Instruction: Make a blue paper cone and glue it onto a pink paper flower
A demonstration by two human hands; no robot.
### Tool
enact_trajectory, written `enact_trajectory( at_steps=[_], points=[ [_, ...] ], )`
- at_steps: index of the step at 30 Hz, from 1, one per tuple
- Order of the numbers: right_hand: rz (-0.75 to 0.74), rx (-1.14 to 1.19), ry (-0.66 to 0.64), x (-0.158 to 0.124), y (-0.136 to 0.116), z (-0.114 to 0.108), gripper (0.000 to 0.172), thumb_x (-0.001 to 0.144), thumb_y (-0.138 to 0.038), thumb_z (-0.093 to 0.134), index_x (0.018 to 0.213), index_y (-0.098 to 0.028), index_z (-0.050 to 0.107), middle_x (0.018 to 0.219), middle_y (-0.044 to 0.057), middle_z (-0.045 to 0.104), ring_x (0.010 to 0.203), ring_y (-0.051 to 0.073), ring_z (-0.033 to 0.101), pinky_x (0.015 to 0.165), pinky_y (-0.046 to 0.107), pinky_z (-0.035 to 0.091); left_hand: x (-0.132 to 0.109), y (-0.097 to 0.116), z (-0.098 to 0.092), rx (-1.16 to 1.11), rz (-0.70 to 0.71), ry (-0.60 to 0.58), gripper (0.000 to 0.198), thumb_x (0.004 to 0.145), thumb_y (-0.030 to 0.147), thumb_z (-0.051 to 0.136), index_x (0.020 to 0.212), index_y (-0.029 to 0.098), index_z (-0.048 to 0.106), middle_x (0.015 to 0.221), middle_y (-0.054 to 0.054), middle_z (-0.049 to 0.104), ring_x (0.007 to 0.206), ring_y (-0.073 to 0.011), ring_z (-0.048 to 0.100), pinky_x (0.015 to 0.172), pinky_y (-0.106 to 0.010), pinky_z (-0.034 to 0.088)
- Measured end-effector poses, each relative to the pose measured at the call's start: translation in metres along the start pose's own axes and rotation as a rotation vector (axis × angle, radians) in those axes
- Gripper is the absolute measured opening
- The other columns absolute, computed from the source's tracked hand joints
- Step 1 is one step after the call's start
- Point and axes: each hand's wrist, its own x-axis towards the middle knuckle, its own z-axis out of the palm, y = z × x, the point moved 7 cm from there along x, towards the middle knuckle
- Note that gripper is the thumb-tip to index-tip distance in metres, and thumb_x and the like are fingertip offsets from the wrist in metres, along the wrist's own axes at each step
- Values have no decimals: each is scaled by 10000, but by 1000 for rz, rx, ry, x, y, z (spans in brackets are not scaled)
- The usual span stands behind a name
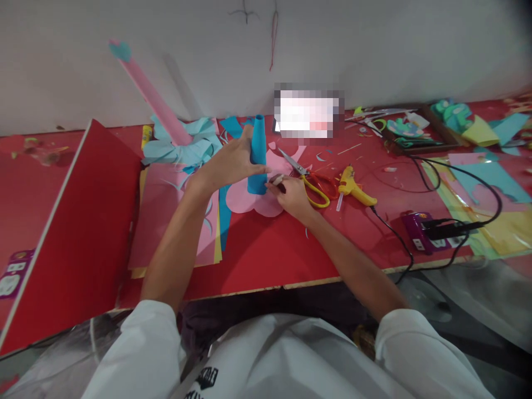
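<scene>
**Blue cone held upright on pink cutout**

Red table [266, 255] set against a pale wall; paper scraps scattered across it.

Blue cone [257, 158] is stood upright near the table's middle, wide end down on a pink cutout [249, 202] with a scalloped edge. The cone's narrow top is open.

Left hand [230, 160] is wrapped around the cone's left side, fingers curled across its upper half, thumb low near the base. Right hand [291, 194] is set at the cone's foot on the right, fingertips pinched together and pressed to the base edge where it meets the cutout; whether something small is held in the pinch cannot be told.

Scissors [310, 180] with yellow and red handles are laid just right of the right hand, blades pointing back towards the wall. Glue gun [355, 191], yellow, is laid beside them, its black cord run to a purple power strip [419, 233] near the front edge.

Pink tube [155, 100] is leaned against the wall at the back left, over crumpled light-blue paper [187, 147]. Stacked pink sheets [166, 221] lie under the left forearm. Red board [78, 238] is tilted at far left.
</scene>
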Motion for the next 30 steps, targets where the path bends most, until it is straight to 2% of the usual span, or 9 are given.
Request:
enact_trajectory(
  at_steps=[3,7,11,13,15,19,25,27,30],
  points=[
    [-6,-4,11,0,-1,0,442,1051,-597,567,765,-262,608,893,60,795,848,235,738,847,402,548,0,-1,0,3,-17,8,538,796,439,845,1200,270,533,1047,-68,644,1112,-342,687,896,-458,562],
    [-13,-4,33,0,-2,-3,470,1046,-607,560,734,-257,593,834,59,775,793,230,725,809,391,536,0,1,-3,-17,-25,-8,586,784,437,864,1247,265,549,1088,-70,675,1077,-313,704,915,-459,580],
    [15,11,215,-1,-2,-24,442,1033,-592,582,761,-247,632,740,37,724,696,204,680,728,364,519,-3,15,-5,-150,89,-159,583,823,472,831,1303,256,579,1183,-72,714,1098,-267,715,942,-415,603],
    [65,35,298,-2,4,-33,428,1025,-598,597,800,-241,664,686,13,678,633,183,635,677,349,501,-5,19,-6,-200,128,-234,519,856,501,799,1268,242,618,1164,-70,739,1094,-249,722,948,-388,608],
    [119,91,353,-3,12,-37,431,1018,-621,605,840,-236,683,669,-4,653,614,169,615,650,336,492,-5,20,-8,-220,133,-249,451,872,518,779,1195,228,657,1096,-60,758,1059,-237,731,946,-379,613],
    [186,187,439,-4,25,-44,459,1012,-667,594,852,-243,666,709,-4,672,624,156,628,635,320,510,-3,22,-16,-252,100,-161,364,840,462,814,1076,219,680,1043,-52,762,1006,-244,744,964,-419,623],
    [195,192,560,-5,25,-60,513,988,-725,593,821,-243,650,687,3,647,602,153,576,591,318,470,-9,41,-38,-83,33,11,413,853,428,811,1192,241,666,1090,-49,748,1044,-270,719,962,-442,616],
    [169,168,568,-5,22,-63,508,997,-712,591,820,-240,653,667,-6,627,597,153,552,587,318,448,-9,45,-38,-50,35,34,463,848,427,826,1235,252,641,1056,-43,740,1054,-282,712,958,-448,607],
    [123,134,539,-4,19,-61,466,1020,-667,586,844,-241,657,669,-14,631,592,152,546,595,319,433,-5,40,-27,-34,39,9,518,838,420,841,1275,266,609,1020,-37,723,1082,-303,708,963,-452,586]
  ],
)
